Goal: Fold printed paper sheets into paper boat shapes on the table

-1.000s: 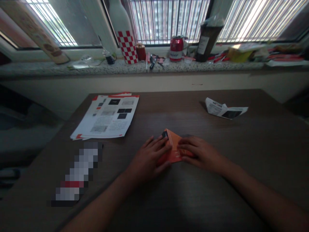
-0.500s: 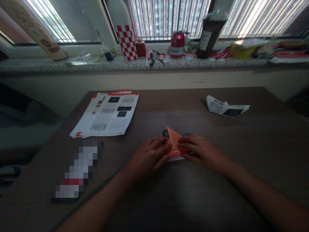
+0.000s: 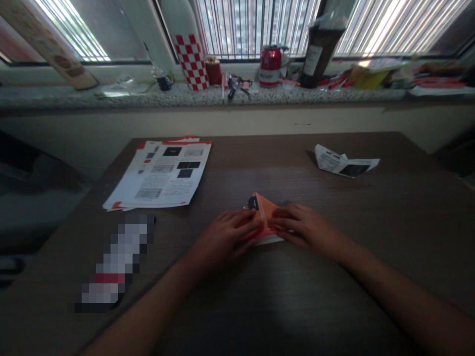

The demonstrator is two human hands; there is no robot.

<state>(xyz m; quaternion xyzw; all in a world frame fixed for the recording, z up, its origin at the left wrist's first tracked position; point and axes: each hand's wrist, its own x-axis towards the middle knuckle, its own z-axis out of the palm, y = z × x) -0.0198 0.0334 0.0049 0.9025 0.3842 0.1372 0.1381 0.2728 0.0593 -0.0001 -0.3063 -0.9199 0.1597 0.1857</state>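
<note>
A folded orange paper [image 3: 264,210] with a dark patch at its upper left lies on the table in front of me. Its top comes to a point, and a white strip shows along its bottom edge. My left hand [image 3: 232,232] holds its left side, the fingers lying together over the paper. On the opposite side my right hand [image 3: 302,225] grips the right edge with bent fingers. The fingers hide part of both side edges.
Printed sheets [image 3: 163,173] lie in a stack at the back left, with a blurred-out long object [image 3: 117,264] nearer me. A folded paper boat [image 3: 345,163] rests at the back right. Behind the brown table [image 3: 237,306], a windowsill [image 3: 148,99] carries a red can [image 3: 270,66] and bottles.
Both hands stay on the orange paper, and the fingers shift slightly along it. The whole view has moved a little, so everything sits slightly further left and higher.
</note>
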